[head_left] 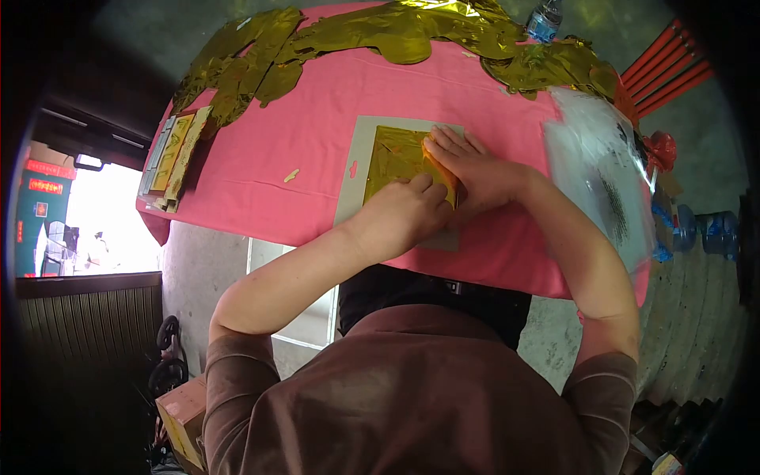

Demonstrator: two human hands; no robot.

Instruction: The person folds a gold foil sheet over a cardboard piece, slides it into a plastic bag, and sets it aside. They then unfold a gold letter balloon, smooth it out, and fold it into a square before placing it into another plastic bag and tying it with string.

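Note:
A grey card [358,150] with a small hanging slot lies on the pink cloth in front of me, and a gold foil sheet [392,154] lies on top of it. My left hand [408,212] rests on the lower part of the foil, its fingers curled in; whatever is in them, if anything, is hidden. On the foil's right side my right hand [479,172] lies flat with its fingers stretched out. The foil shows an orange reflection beside those fingers. Both hands cover part of the card's lower right.
Crumpled gold foil pieces [348,36] line the table's far edge, with a water bottle [545,22] among them. Clear plastic sheets [590,174] lie at right. Stacked packs [176,154] stand at left. A small foil scrap [292,176] sits on the pink cloth [261,214].

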